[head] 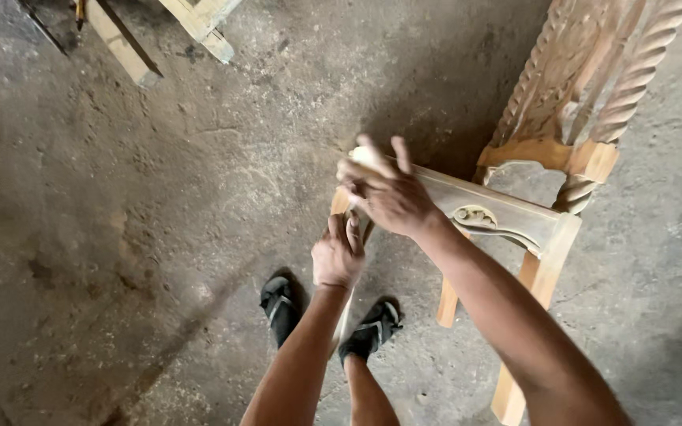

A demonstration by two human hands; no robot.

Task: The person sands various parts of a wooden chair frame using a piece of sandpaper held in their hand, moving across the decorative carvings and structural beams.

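Sandalled feet [329,319] at 6 o'clock on concrete floor [120,237]. Left hand [338,254] curled round front leg [339,207] of carved wooden chair [515,217]. Right hand [388,193], fingers spread, pressing seat-rail corner. Timber offcuts [199,24] at 11 o'clock.

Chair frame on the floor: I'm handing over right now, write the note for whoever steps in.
Left hand: gripping the front leg just under the corner.
Right hand: on the top front corner of the unfinished carved chair frame, fingers spread; whether it holds something is unclear.
Chair stands on the concrete floor, twisted backrest posts to the right. Wood offcuts lie top left.
Done and left: cannot tell.
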